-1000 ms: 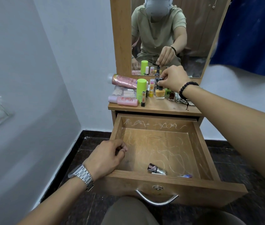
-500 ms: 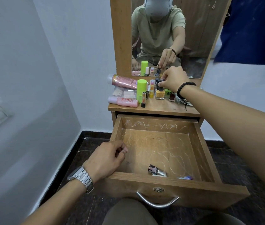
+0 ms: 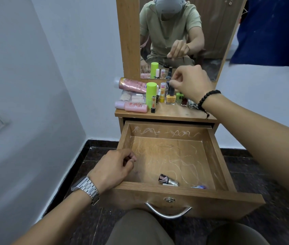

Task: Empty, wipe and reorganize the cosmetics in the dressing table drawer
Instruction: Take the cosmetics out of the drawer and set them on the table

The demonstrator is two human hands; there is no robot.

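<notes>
In the open drawer (image 3: pixel 173 156) two items remain near its front wall: one silver-capped bottle (image 3: pixel 167 180) and one blue scrap (image 3: pixel 198 187). Left hand (image 3: pixel 112 167) rests loosely curled and empty on its left wall; right hand (image 3: pixel 190 83), fingertips pinched together, hovers above the counter (image 3: pixel 172 113) behind the drawer.

A: What colours sit on the tabletop (image 3: pixel 175 112)?
B: It's brown wood. A lime-green tube (image 3: pixel 151 92), two pink tubes (image 3: pixel 133 85) (image 3: pixel 135 106), and an orange bottle (image 3: pixel 171 98) with a black cap.
A: And the drawer (image 3: pixel 172 193)?
B: The same brown wood, its floor streaked with whitish scribbles. A silver bottle (image 3: pixel 168 180) lies in it; the handle (image 3: pixel 168 212) is silver too.
A: The wrists?
B: A silver watch (image 3: pixel 86 189) and a black bead bracelet (image 3: pixel 208 98).
A: The room?
B: Pale grey-white walls (image 3: pixel 51 68), a dark speckled floor (image 3: pixel 263 174), a deep blue cloth (image 3: pixel 272 32).
</notes>
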